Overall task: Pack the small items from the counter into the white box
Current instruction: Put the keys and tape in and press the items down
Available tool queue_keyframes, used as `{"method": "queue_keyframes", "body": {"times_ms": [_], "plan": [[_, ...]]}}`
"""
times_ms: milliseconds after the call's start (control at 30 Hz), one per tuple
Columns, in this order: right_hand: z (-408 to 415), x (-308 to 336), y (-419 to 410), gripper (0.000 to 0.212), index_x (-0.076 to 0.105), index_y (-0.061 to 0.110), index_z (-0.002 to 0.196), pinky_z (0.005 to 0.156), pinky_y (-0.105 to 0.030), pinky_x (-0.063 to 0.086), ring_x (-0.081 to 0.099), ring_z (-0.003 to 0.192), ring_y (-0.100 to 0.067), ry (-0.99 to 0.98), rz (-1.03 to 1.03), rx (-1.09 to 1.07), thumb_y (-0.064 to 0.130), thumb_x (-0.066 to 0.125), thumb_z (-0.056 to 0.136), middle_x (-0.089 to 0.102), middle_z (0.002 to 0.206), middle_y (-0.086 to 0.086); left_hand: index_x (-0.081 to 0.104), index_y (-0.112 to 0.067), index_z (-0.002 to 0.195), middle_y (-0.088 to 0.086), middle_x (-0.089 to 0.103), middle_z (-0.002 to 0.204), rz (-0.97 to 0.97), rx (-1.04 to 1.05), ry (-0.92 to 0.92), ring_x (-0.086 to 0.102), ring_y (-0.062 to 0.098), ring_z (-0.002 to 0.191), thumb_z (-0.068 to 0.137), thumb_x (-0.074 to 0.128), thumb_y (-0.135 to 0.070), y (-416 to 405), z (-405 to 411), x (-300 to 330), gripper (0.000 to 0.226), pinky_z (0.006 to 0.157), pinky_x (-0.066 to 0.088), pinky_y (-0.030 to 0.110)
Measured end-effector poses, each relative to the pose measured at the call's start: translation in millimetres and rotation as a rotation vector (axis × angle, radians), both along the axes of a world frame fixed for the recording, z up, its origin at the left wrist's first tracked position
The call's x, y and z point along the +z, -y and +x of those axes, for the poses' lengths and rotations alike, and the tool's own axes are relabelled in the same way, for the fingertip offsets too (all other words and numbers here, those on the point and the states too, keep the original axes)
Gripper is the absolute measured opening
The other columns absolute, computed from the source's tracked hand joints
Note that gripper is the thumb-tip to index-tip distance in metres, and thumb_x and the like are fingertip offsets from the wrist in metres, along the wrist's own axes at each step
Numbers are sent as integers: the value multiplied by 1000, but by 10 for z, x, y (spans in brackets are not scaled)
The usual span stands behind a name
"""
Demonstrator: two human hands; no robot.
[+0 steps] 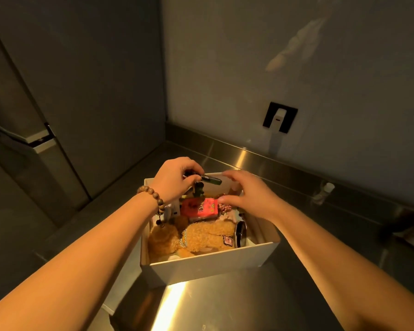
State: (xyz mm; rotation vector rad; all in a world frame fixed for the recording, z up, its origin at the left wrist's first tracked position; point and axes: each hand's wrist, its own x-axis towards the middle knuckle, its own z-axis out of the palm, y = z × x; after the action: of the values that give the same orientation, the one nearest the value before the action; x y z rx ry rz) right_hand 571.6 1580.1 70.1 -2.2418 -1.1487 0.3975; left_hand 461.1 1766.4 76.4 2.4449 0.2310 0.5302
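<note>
Closest to me is the steel worktop, catching a bright streak of light, and on it stands the white box, open at the top. Its near half is filled by a tan plush toy lying on its side, with a round metal-rimmed object wedged upright between the toy and the right wall. Behind the toy lies a red and pink packet, flat on the other contents.

Both hands hover over the far half of the box. The left hand, with a wooden bead bracelet on its wrist, has its fingers curled round a small dark green keyring item, from which a little dark charm dangles above the packet. The right hand is just beside it with relaxed, spread fingers holding nothing, its thumb near the packet's right edge; I cannot tell whether it touches.

Farther right on the worktop, well apart from the box, sits a small white-capped bottle by the raised back edge. On the wall beyond is a black-framed socket.
</note>
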Motion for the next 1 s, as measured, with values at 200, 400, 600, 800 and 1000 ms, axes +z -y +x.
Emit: {"method": "queue_keyframes", "body": {"times_ms": [200,400,600,800,1000], "plan": [[-11,42,-348,29,66,27,112,89,-35,50,62,100,-9,-138,162,46,32,68,84,69,105,7,71,-19,93,-11,63,87,-48,-136,5,58,0,82,83,66,-16,75,67,141,12,77,45,17],[236,-103,-456,15,71,30,96,85,-36,51,62,92,-9,-27,163,-90,28,70,82,69,93,12,64,-21,107,-6,64,102,-46,44,31,59,5,91,85,64,-21,56,121,0,22,83,50,24],[461,-330,-588,25,69,21,110,92,-35,48,60,104,-18,151,-55,-144,18,66,85,68,111,0,53,-24,125,-4,56,125,-57,138,-102,51,10,114,89,56,-32,-67,-50,-299,37,96,41,26],[451,-499,-594,29,66,20,112,86,-27,46,61,101,-17,109,-164,-116,23,70,83,67,109,0,37,-27,139,-2,46,139,-99,150,-169,44,14,125,88,57,-36,-138,-160,-440,55,99,36,29],[372,-261,-292,39,60,16,121,94,-33,49,58,109,-14,-77,47,-180,18,70,83,63,119,-1,33,-26,141,-2,43,142,-62,119,-131,41,14,128,88,55,-40,7,4,-412,59,97,31,23]]}}
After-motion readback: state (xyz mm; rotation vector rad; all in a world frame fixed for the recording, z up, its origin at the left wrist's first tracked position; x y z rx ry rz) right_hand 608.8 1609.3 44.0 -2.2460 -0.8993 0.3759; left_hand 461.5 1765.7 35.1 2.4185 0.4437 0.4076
